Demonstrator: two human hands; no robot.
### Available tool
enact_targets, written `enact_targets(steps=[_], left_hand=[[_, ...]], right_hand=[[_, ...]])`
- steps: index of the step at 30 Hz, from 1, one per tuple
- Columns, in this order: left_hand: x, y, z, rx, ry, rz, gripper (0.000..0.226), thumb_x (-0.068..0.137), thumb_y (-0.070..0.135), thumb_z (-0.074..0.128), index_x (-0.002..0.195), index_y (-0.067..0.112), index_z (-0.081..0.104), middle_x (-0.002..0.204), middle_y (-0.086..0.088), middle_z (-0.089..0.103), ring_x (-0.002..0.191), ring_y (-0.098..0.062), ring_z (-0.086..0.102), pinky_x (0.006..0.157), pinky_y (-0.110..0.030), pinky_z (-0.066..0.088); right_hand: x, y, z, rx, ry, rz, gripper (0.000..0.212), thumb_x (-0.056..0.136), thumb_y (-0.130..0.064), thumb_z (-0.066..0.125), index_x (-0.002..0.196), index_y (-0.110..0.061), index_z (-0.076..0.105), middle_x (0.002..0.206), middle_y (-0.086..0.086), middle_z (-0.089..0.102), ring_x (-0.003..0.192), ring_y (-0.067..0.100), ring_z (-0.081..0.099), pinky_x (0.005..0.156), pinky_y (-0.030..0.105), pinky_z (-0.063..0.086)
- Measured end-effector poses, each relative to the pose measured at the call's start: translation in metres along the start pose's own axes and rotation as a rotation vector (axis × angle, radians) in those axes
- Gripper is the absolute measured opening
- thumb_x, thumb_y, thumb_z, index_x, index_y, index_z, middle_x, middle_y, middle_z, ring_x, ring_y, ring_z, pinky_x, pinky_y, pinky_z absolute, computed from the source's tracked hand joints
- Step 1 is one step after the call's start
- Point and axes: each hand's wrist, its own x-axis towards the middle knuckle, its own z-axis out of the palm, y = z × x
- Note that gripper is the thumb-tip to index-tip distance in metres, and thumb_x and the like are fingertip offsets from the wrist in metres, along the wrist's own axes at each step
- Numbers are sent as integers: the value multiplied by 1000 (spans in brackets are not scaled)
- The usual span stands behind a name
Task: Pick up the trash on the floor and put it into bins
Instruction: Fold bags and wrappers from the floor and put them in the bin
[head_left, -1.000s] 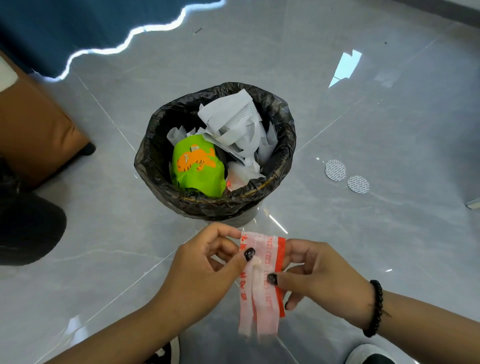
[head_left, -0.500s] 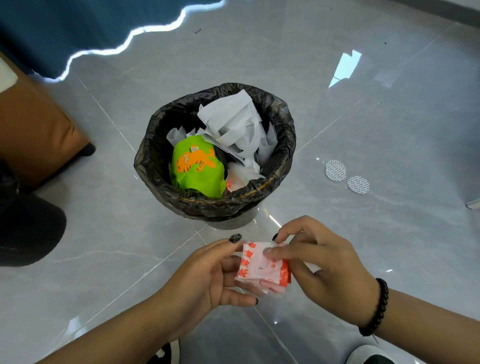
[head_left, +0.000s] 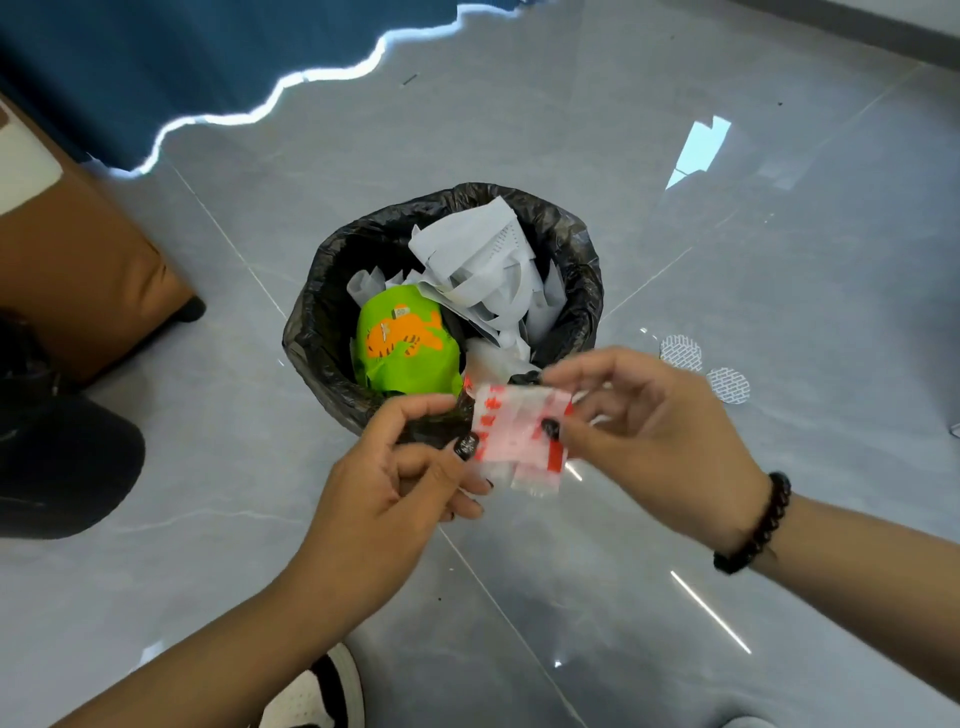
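Glossy grey tiled floor (head_left: 675, 545), streaked with window glare. Folded red-and-white plastic wrapper (head_left: 517, 434), held in the air just over the near rim of the bin (head_left: 311, 332), apart from the floor. Pinched at its right edge by thumb and fingers of the right hand (head_left: 644, 431); pinched at its left edge by the left hand (head_left: 395, 483), thumb on top. Folded small, likely so as to fit a bin already crowded. Black-lined bin, holding a green wrapper with an orange tiger (head_left: 405, 348) and white paper strips (head_left: 483, 270) heaped toward the far side. Two round white pads (head_left: 680, 353) on the floor right of the bin, probably next to collect. Brown cushion (head_left: 78, 270) at the left edge.
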Motion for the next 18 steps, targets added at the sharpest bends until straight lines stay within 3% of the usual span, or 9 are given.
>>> enact_targets(steps=[3,7,10,13,16,18], left_hand=[[8,-10,-14,365,41,114,30,87,33,60,114,46,55,87,18,71,88,6,63,73,-10,51],[12,-15,-17,590,86,234,34,87,21,66,117,37,62,90,33,58,94,22,50,70,1,41],[15,-18,-16,628,69,259,40,88,27,66,125,36,57,89,31,61,92,11,57,73,-5,45],[20,-22,-17,661,80,233,36,90,33,61,126,36,58,89,24,65,80,5,60,74,-8,46],[23,-25,-19,638,101,230,26,90,33,60,116,32,66,87,21,68,82,6,61,71,-5,45],[23,-26,-20,619,109,252,23,90,29,61,112,29,69,83,26,67,86,4,63,70,-4,46]], right_hand=[[29,-16,-8,-145,69,-88,31,75,9,71,80,-21,66,71,-5,67,63,12,62,62,26,58],[69,-25,-8,-615,-31,-286,23,75,0,68,77,-22,69,72,-15,62,65,5,60,68,14,51],[100,-15,8,-930,-192,-363,15,80,-6,63,87,-16,71,86,-6,63,73,5,55,79,25,50],[126,2,26,-1155,-306,-291,16,83,-7,59,92,-14,70,102,6,63,94,24,59,85,37,50],[137,9,38,-1354,-408,-203,15,84,-1,54,87,-8,67,99,9,61,90,26,58,76,32,50],[138,10,43,-1479,-476,-157,15,86,-1,51,74,-9,55,84,7,53,75,22,51,64,27,42]])
